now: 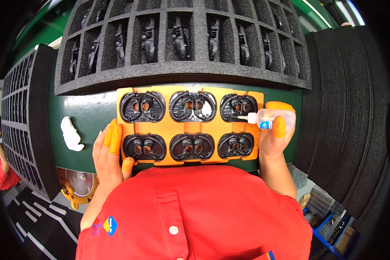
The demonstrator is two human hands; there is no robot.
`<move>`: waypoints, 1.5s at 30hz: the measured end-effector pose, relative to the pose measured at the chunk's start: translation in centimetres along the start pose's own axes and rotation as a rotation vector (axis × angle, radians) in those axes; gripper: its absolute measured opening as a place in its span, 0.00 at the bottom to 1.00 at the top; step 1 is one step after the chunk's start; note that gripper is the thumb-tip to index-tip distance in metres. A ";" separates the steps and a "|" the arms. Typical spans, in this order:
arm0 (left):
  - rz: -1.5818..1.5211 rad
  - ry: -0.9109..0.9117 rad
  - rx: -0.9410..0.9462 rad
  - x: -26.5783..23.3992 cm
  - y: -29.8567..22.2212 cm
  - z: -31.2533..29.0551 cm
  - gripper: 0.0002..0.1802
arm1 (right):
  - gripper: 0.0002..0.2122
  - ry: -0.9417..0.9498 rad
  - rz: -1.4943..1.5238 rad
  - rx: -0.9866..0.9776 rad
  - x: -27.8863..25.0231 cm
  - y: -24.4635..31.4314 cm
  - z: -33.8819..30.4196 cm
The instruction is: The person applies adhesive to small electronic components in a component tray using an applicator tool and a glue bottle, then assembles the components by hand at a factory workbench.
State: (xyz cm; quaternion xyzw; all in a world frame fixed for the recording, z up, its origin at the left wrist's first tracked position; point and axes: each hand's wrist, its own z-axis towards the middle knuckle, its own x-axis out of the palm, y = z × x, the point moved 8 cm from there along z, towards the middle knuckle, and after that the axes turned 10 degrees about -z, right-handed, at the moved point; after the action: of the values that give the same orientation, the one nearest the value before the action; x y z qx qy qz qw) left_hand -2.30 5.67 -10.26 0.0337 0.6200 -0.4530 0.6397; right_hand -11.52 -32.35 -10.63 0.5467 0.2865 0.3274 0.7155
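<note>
My right hand [274, 141] grips a translucent squeeze bottle [268, 115] at the right edge of the orange tray [160, 128], its nozzle [245, 117] over the black part [239, 105] in the far right corner. My left hand [108, 162] lies open along the left edge, thumb by the near left corner.

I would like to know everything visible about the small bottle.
The bottle looks like translucent plastic, with a blue-and-white label and a narrow white nozzle. The right hand holds it nearly horizontal, orange-covered fingers against it. Its nozzle points left, at the upper-right black part; whether the tip touches is unclear.
</note>
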 end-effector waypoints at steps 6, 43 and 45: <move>-0.021 -0.020 0.018 0.0 -0.1 0.1 0.38 | 0.25 0.228 -0.225 -0.018 4.7 2.5 -1.2; -0.052 -0.094 0.070 -0.4 0.4 -0.1 0.37 | 0.27 0.595 -0.372 -0.236 14.0 5.5 -2.5; -0.066 -0.101 0.058 -0.5 0.6 -0.2 0.35 | 0.27 0.565 -0.444 -0.307 14.9 5.7 -2.1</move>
State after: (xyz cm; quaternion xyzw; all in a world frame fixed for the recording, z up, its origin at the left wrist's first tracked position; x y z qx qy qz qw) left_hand -1.97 6.42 -10.25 0.0089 0.5745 -0.4927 0.6535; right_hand -4.72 -18.36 -6.41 0.2463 0.5314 0.3413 0.7351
